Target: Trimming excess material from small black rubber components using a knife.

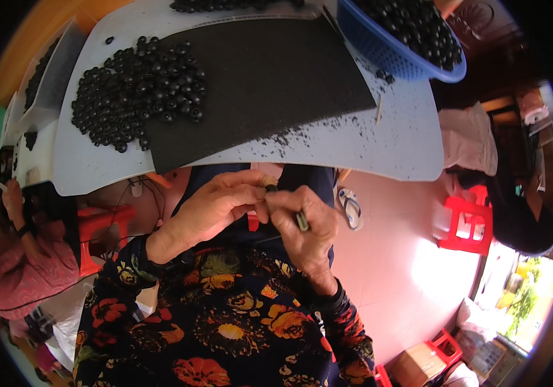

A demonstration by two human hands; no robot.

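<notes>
A pale grey work board (392, 142) spans the far side, with a black rectangular foam mat (257, 84) lying on it. A large heap of small black round beads (138, 87) sits at its left, seemingly waiting, and a blue plastic basket (380, 45) at far right holds more. Near, the left hand (209, 213) pinches one small dark bead (270, 187) at its fingertips, while the right hand (302, 226) grips a thin dark tool (302, 221) against it. Judging by the heap, much remains.
</notes>
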